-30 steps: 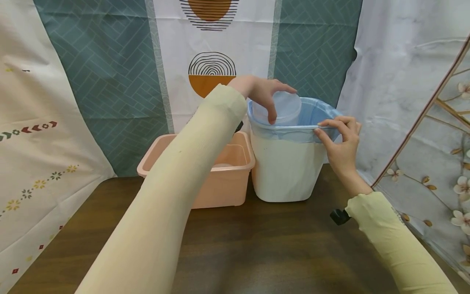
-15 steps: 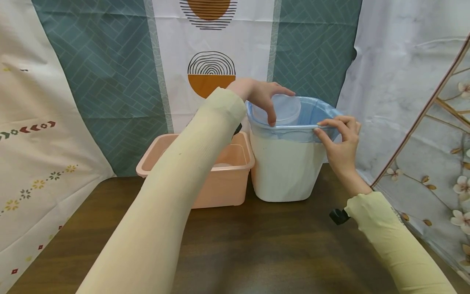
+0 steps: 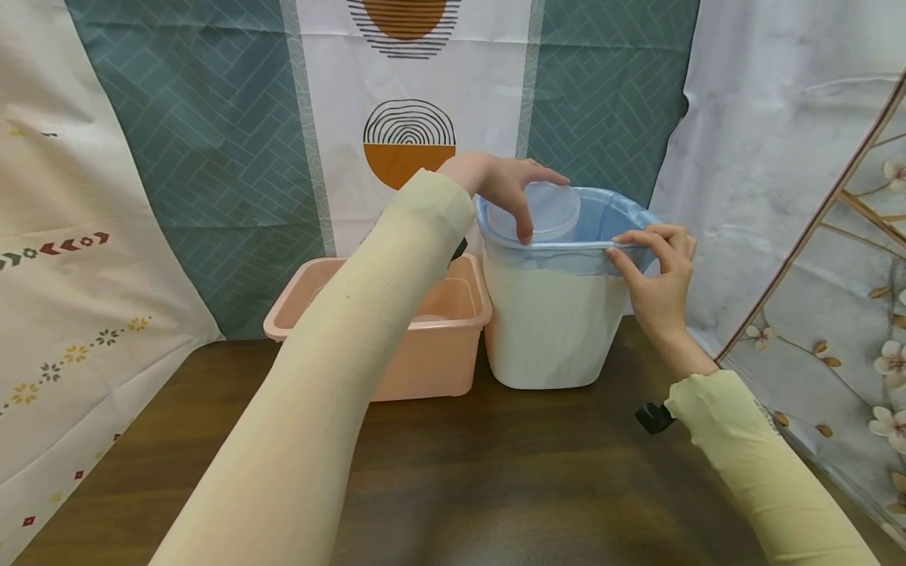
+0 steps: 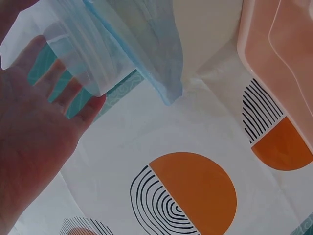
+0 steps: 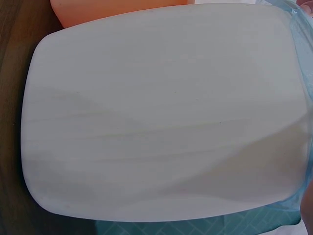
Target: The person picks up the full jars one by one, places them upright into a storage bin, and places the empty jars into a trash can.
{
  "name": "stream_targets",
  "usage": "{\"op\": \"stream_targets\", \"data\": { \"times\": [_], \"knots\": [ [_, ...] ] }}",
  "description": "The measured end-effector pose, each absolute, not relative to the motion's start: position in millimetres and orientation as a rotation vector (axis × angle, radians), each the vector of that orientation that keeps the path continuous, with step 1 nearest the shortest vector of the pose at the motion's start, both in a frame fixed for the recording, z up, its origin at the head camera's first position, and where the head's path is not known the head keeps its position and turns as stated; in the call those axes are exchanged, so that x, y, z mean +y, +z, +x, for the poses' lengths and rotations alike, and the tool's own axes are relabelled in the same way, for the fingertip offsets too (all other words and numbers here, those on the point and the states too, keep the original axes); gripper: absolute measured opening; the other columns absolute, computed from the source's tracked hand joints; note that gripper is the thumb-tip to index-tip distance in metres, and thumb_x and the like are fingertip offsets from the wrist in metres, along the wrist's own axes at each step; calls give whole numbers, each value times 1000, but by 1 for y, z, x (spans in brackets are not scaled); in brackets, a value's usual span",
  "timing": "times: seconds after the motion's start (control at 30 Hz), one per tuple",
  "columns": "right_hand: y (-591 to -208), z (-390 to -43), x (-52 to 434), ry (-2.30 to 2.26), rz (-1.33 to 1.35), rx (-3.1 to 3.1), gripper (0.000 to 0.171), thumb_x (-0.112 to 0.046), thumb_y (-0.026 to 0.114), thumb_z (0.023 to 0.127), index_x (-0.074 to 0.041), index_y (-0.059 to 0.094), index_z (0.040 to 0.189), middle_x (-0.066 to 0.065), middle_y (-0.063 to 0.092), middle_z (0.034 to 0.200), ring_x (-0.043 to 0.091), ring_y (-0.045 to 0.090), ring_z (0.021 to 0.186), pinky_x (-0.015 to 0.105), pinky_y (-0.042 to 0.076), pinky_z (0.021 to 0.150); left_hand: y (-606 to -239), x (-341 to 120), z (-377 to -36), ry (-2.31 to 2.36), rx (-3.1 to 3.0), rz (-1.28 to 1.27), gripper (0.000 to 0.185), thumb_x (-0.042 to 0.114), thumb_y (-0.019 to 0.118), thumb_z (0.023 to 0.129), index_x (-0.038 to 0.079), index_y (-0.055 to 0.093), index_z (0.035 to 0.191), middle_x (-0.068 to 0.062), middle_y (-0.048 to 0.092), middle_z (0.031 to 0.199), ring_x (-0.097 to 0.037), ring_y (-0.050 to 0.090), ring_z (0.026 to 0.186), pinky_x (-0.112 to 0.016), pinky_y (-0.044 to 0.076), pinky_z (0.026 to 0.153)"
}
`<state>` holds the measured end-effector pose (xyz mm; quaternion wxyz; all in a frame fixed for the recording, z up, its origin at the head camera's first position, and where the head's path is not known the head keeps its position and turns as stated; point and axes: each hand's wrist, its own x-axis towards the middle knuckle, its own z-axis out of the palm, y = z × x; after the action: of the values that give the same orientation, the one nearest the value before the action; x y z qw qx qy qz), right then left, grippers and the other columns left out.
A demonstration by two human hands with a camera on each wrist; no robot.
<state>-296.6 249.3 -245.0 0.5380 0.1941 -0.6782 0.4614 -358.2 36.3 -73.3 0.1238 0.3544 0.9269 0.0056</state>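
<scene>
A white bin (image 3: 552, 322) lined with a blue bag (image 3: 609, 220) stands at the back of the brown table (image 3: 495, 472). My left hand (image 3: 506, 189) grips a clear plastic cup (image 3: 541, 211) from above, over the bin's left side. In the left wrist view the cup (image 4: 80, 54) lies across my fingers (image 4: 73, 93). My right hand (image 3: 654, 267) pinches the bag's rim at the bin's near right corner. The right wrist view is filled by the bin's white wall (image 5: 161, 112).
A pink tub (image 3: 432, 346) sits left of the bin, touching it, with a pale object inside. Patterned curtains hang behind and on both sides. A small black part (image 3: 653, 417) shows under my right sleeve.
The cup in my left hand has dropped slightly toward the bin's mouth. My right hand has stayed on the bag rim.
</scene>
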Motion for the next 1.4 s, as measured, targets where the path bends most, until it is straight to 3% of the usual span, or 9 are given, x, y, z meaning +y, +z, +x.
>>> {"op": "stream_targets", "data": {
  "times": [0.23,0.6,0.97,1.17,1.4],
  "knots": [
    [-245,-296,248,1101,464,-1618,17,6,74,80,12,69,96,-26,47,95,-1,34,101,22,21,94,-72,29,-360,76,2662,1023,95,35,72,84,42,11,157,4,2,169,-22,12,153,-49,27,121],
    [-249,-301,252,1085,448,-1614,17,7,75,79,11,70,95,-27,47,95,-1,35,101,21,22,95,-77,9,-367,99,2696,1053,91,33,70,88,40,12,158,4,-6,169,-24,0,156,-55,18,123],
    [-249,-303,252,1089,469,-1615,17,7,75,79,11,70,95,-27,47,96,0,35,102,23,21,96,-79,-10,-369,113,2743,1105,90,29,69,89,38,13,158,3,-1,169,-26,0,156,-52,19,123],
    [-249,-299,246,1093,481,-1591,16,9,74,78,12,69,93,-26,48,95,0,34,100,22,22,96,-80,-20,-369,178,2744,1072,91,32,69,89,42,11,157,8,-4,168,-21,0,156,-47,20,124],
    [-247,-291,242,1057,455,-1628,16,7,75,79,11,70,94,-25,47,96,-1,34,101,23,22,95,-87,-33,-367,236,2792,1073,87,35,67,90,43,11,157,8,-1,168,-22,0,156,-51,17,124]
  ]
}}
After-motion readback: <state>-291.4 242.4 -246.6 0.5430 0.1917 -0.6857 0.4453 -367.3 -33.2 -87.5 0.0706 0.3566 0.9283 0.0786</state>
